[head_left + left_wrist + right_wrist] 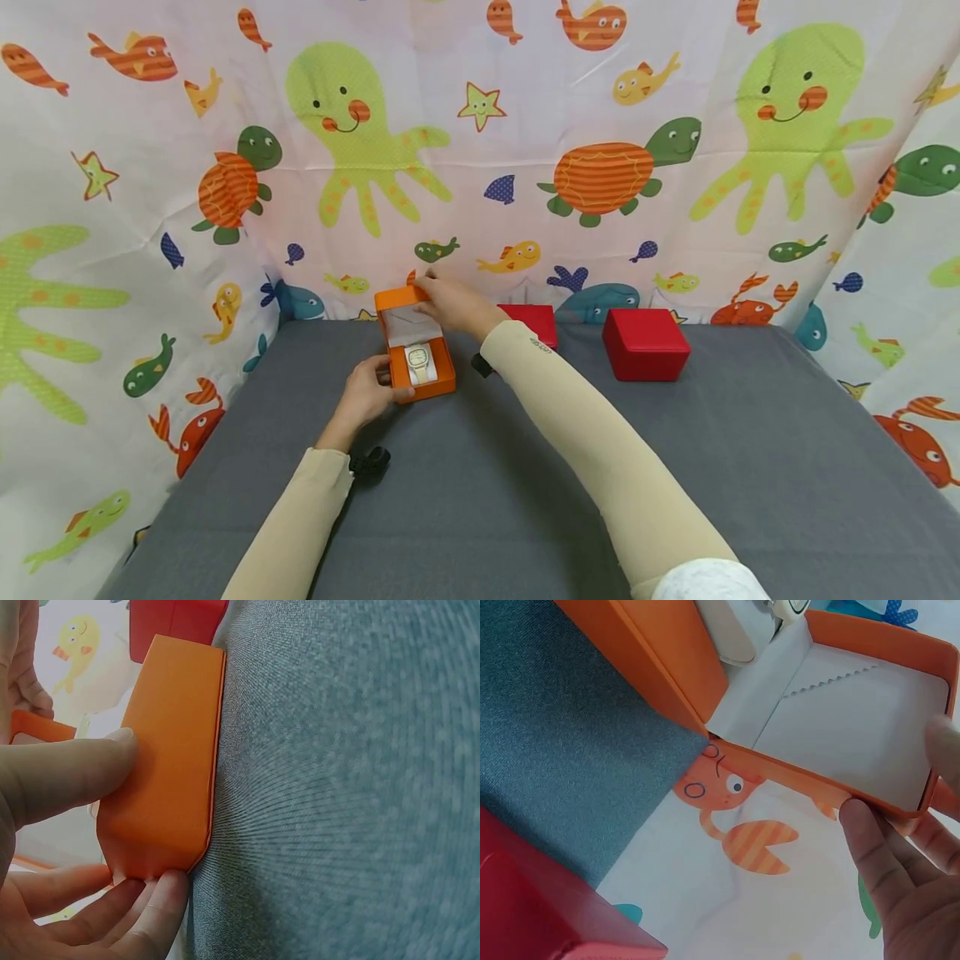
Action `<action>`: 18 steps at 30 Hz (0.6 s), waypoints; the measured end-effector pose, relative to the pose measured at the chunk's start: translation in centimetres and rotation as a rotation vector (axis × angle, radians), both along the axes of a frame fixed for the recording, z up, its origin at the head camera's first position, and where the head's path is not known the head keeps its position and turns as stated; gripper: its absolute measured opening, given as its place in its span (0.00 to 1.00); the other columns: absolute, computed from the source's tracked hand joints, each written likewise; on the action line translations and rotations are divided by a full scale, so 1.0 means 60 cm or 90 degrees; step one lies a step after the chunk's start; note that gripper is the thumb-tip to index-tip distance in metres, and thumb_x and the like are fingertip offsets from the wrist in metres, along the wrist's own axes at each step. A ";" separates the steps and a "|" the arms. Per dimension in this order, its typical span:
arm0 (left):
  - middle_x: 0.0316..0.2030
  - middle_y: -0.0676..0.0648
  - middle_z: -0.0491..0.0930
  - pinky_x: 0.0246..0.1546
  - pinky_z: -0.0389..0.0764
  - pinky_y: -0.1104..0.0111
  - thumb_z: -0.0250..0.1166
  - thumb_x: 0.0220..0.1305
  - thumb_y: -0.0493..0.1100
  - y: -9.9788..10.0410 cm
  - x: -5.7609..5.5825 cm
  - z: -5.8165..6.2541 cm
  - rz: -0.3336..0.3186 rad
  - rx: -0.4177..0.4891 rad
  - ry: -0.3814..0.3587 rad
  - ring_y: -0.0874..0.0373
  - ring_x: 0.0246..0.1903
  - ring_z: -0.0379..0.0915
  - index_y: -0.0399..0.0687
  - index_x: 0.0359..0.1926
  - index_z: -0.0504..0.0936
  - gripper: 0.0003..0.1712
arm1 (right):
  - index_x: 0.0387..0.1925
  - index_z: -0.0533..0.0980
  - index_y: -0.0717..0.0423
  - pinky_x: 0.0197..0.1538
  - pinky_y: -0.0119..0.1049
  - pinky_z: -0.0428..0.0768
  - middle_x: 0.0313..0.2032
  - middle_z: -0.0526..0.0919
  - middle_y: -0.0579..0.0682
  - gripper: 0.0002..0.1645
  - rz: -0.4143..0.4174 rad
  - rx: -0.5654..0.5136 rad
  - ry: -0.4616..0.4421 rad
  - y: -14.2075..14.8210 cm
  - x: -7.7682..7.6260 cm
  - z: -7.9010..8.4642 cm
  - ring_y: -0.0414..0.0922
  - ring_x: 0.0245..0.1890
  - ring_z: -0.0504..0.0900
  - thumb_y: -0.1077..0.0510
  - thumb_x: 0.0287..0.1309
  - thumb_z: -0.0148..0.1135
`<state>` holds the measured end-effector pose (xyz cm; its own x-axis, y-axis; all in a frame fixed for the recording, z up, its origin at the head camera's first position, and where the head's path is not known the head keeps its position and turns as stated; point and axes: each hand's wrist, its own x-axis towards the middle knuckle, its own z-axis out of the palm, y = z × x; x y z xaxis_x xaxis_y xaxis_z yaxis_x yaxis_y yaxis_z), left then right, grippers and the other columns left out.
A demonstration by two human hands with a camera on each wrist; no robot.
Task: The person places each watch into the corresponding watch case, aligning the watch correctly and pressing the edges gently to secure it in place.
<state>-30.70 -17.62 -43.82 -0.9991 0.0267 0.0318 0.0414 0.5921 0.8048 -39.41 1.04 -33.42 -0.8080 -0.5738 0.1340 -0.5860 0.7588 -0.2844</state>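
An orange watch box (447,367) stands on the grey cloth with its lid (394,298) raised, showing a white lining. Inside sits a wristwatch (417,358) with a pale band and squarish face, wrapped round a white cushion. My left hand (367,390) grips the base at its left front corner, the thumb on the front wall and the fingers round the side, as the left wrist view shows. With my right hand (457,304) I hold the raised lid by its edge, thumb inside and fingers behind.
Two red boxes stand at the back of the table (675,467): one (647,346) to the right, another (534,321) partly hidden behind my right forearm. A curtain (465,192) printed with sea animals hangs right behind the table and along its sides.
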 end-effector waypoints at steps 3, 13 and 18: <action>0.56 0.32 0.71 0.51 0.77 0.53 0.76 0.47 0.40 0.002 0.000 0.001 0.000 -0.003 -0.006 0.41 0.54 0.73 0.33 0.65 0.65 0.46 | 0.65 0.65 0.54 0.58 0.35 0.73 0.55 0.68 0.52 0.30 0.003 -0.001 0.004 0.001 0.000 -0.003 0.46 0.49 0.72 0.50 0.65 0.58; 0.57 0.34 0.71 0.50 0.77 0.53 0.75 0.49 0.41 0.004 0.000 0.000 0.004 0.015 -0.032 0.42 0.54 0.73 0.33 0.66 0.63 0.46 | 0.66 0.60 0.52 0.62 0.40 0.70 0.60 0.67 0.53 0.34 -0.001 -0.026 -0.038 0.014 0.026 -0.018 0.47 0.55 0.71 0.47 0.63 0.58; 0.57 0.35 0.71 0.50 0.76 0.53 0.75 0.50 0.41 0.003 0.002 0.002 0.005 0.032 -0.038 0.41 0.54 0.72 0.35 0.65 0.64 0.44 | 0.64 0.59 0.49 0.59 0.40 0.74 0.56 0.70 0.50 0.33 0.029 -0.033 -0.019 0.026 0.043 -0.026 0.45 0.50 0.74 0.48 0.62 0.60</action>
